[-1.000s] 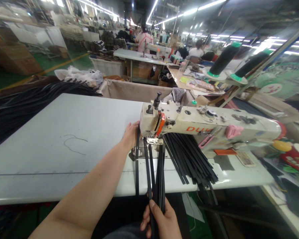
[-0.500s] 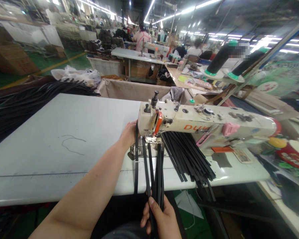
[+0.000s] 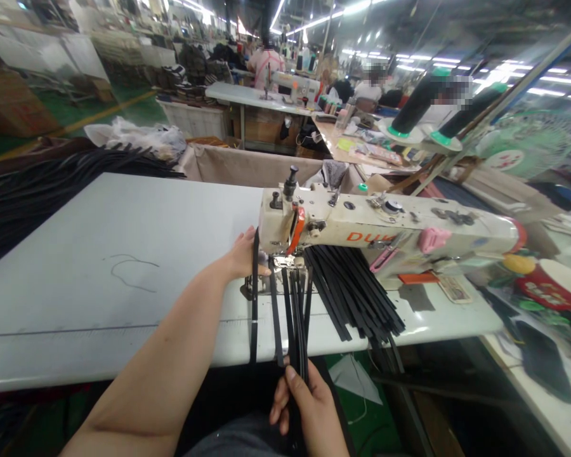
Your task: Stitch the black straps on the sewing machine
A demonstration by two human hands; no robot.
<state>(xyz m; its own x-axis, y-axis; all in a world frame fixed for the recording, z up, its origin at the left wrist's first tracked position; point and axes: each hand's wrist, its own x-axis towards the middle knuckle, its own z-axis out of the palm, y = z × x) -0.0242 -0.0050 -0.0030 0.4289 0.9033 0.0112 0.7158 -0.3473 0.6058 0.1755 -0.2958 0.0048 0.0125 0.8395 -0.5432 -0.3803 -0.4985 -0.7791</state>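
Several narrow black straps run from beside the sewing machine's presser foot over the table's front edge. My right hand is closed around their lower ends, thumb on top. At the left of the machine head, my left hand rests by the needle plate, thumb out to the right and fingers stretched forward. Part of it is hidden behind a single black strap that hangs in front of it. Another strap lies between this one and the bunch.
A fanned pile of black straps lies under the machine arm. More long black strips are heaped at the left. A loose thread lies on the white table. Thread cones stand at the right; people work farther back.
My left thumb now shows, stretched toward the presser foot, and the fingers have spread. One strap at the bunch's left has come away from my right hand's grip. The view shifted slightly.
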